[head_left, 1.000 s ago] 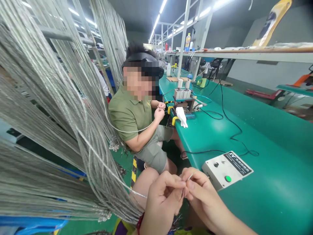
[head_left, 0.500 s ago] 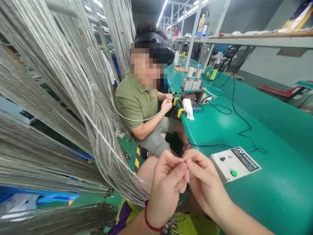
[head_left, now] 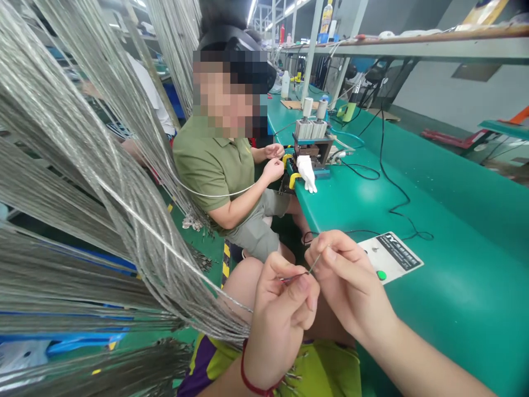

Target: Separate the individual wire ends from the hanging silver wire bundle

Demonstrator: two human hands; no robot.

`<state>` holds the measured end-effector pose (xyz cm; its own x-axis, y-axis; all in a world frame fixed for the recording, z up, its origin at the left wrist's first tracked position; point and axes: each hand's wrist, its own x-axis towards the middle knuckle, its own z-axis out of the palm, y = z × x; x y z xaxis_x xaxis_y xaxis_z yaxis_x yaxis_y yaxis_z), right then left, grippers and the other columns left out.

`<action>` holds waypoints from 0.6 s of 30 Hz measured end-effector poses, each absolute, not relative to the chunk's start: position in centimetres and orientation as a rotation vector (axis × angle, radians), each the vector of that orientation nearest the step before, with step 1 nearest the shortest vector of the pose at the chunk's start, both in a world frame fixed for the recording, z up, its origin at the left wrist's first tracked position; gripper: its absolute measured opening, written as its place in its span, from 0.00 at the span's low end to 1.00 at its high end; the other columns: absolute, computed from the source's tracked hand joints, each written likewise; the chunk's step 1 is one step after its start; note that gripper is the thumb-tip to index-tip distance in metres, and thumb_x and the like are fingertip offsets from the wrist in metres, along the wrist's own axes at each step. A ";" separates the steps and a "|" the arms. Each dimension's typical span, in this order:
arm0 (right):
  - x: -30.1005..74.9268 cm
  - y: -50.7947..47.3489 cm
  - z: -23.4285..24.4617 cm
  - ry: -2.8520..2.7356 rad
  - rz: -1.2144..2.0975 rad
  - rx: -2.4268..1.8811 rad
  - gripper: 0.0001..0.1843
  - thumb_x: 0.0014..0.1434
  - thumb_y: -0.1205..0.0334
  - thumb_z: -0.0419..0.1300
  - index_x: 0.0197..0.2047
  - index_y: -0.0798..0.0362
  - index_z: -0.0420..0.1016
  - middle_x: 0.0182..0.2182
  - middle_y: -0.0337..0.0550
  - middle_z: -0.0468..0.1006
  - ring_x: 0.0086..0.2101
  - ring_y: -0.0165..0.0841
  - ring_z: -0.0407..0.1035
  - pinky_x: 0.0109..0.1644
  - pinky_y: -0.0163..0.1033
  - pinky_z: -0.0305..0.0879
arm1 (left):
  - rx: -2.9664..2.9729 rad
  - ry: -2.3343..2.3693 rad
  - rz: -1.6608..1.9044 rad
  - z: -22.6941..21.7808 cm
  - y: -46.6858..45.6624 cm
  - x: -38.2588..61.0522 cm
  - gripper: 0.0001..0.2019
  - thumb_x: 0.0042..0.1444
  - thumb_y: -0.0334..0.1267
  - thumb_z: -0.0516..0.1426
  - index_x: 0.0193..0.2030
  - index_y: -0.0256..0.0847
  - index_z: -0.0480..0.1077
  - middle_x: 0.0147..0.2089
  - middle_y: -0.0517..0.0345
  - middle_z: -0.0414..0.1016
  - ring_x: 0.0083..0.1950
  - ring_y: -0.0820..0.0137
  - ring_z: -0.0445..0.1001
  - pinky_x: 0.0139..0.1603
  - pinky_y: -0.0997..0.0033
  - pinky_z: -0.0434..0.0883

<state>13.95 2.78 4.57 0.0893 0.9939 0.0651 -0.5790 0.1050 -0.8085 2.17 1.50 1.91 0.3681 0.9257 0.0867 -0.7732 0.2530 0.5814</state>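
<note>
A thin metallic wire (head_left: pixel 315 262) spans the short gap between my two hands, above my lap. My left hand (head_left: pixel 283 309), with a red cord on its wrist, is closed and pinches the wire between thumb and forefinger. The upper end is pinched by the thumb and fingertips of my right hand (head_left: pixel 353 275). Beside my left wrist a large bundle of silvery braided cables (head_left: pixel 165 248) sweeps down onto my lap. Several cable ends (head_left: pixel 294 375) show on the yellow-green cloth below. My left fingers hide part of the wire.
A co-worker (head_left: pixel 219 165) in a green shirt sits ahead, hands together near a bench press (head_left: pixel 312 135) with a white glove on it. The green bench (head_left: pixel 454 298) runs along my right, carrying a control box (head_left: pixel 394 256) and black cables. More cable bundles (head_left: pixel 82 298) hang left.
My right hand has moved up and slightly apart from my left, exposing more wire between them. The view has shifted, and the co-worker's hands have moved slightly apart.
</note>
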 end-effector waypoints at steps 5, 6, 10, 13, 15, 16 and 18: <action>18.4 4.9 5.7 -0.812 1.025 -0.804 0.08 0.62 0.53 0.69 0.37 0.46 0.79 0.21 0.30 0.56 0.25 0.30 0.51 0.32 0.38 0.55 | 0.622 0.331 1.188 1.6 1.5 1.8 0.08 0.68 0.34 0.61 0.39 0.45 0.64 0.27 0.66 0.73 0.19 0.82 0.44 0.20 0.85 0.48; 19.3 5.1 5.8 -0.874 0.925 -0.886 0.07 0.61 0.54 0.71 0.37 0.46 0.80 0.21 0.31 0.59 0.25 0.30 0.52 0.32 0.38 0.55 | 0.625 0.345 1.197 1.6 1.5 1.7 0.08 0.67 0.34 0.61 0.40 0.45 0.65 0.27 0.65 0.74 0.19 0.82 0.44 0.20 0.85 0.49; 19.6 4.9 4.9 -1.144 1.075 -1.053 0.08 0.56 0.56 0.75 0.36 0.50 0.85 0.27 0.38 0.77 0.28 0.30 0.64 0.32 0.38 0.58 | 0.616 0.377 1.240 1.7 1.6 1.8 0.08 0.68 0.35 0.61 0.41 0.44 0.65 0.28 0.63 0.76 0.18 0.84 0.47 0.20 0.85 0.50; 17.0 3.9 4.3 -1.157 1.406 -0.885 0.10 0.54 0.56 0.76 0.37 0.49 0.85 0.24 0.37 0.78 0.25 0.30 0.67 0.31 0.37 0.60 | 0.602 0.384 1.273 1.8 1.6 2.1 0.08 0.68 0.36 0.62 0.41 0.44 0.65 0.27 0.65 0.75 0.17 0.84 0.47 0.20 0.85 0.51; 15.3 3.3 4.2 -1.086 1.519 -0.825 0.10 0.54 0.56 0.76 0.37 0.50 0.85 0.21 0.36 0.77 0.23 0.30 0.68 0.30 0.37 0.61 | 0.601 0.382 1.293 1.9 1.6 2.1 0.09 0.67 0.36 0.63 0.40 0.44 0.65 0.25 0.66 0.74 0.17 0.84 0.47 0.20 0.85 0.52; 14.7 3.1 4.2 -1.039 1.554 -0.819 0.09 0.55 0.56 0.76 0.37 0.50 0.85 0.21 0.36 0.77 0.23 0.29 0.68 0.30 0.36 0.61 | 0.597 0.381 1.297 1.9 1.6 2.1 0.09 0.67 0.36 0.63 0.40 0.44 0.65 0.25 0.66 0.74 0.17 0.84 0.47 0.20 0.85 0.52; 13.9 2.9 4.2 -0.934 1.590 -0.827 0.09 0.54 0.56 0.76 0.35 0.51 0.85 0.21 0.37 0.78 0.22 0.29 0.69 0.28 0.35 0.59 | 0.584 0.367 1.284 2.0 1.7 2.0 0.09 0.67 0.36 0.63 0.40 0.44 0.64 0.27 0.66 0.74 0.17 0.84 0.46 0.19 0.86 0.51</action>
<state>13.91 2.89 4.19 -0.1947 0.9798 -0.0458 -0.4370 -0.1284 -0.8902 1.97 1.65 1.96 0.2557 0.9647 0.0630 -0.7857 0.1694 0.5949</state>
